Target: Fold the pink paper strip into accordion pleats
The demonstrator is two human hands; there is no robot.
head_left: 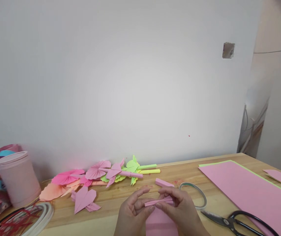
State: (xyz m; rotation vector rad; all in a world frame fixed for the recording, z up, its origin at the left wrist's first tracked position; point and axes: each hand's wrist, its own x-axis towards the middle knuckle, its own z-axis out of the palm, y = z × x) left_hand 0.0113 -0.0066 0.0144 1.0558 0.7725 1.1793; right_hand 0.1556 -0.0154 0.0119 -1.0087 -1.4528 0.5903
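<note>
A pink paper (160, 223) with narrow folds gathered at its top edge is between my two hands at the bottom centre. My left hand (134, 213) pinches the left end of the folded strip with thumb and fingers. On the right part of the same strip, my right hand (183, 209) closes its thumb and index finger. The lower part of the paper hangs flat between the wrists. Just behind the hands lies a small pink folded strip (164, 182). To the right of my right hand are a roll of tape (205, 198) and black-handled scissors (226, 222).
Pink sheets (248, 196) cover the right of the wooden table (179, 167). Folded paper flowers (115, 171) line the wall, with a pink paper heart (84, 198) in front. A pink canister (18, 180) and coiled white bands (43, 218) stand at the left.
</note>
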